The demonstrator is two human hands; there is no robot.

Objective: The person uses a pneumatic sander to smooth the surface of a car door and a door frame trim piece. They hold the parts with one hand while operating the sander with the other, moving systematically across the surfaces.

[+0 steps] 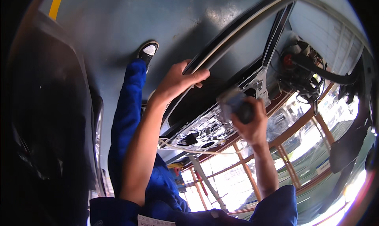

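A car door stands at a slant before me. Its black window frame [233, 32] reaches up to the far right, and its metal inner panel [209, 129] shows bare cut-outs. My left hand [178, 80] is closed around the window frame's near side, with the thumb over the top. In my right hand [254, 121] is a dark, rounded object with a greyish, boxy front [231, 101], held over the inner panel. Motion smears it, so its kind cannot be made out. A pale thin cord [193, 151] runs along the panel's lower edge.
A dark car body [51, 107] fills the left side. At the right are a black machine part with hoses [306, 68] and a brown-framed structure [284, 159]. My shoe [149, 51] rests on the grey-green floor [106, 24], which bears a yellow line [56, 3].
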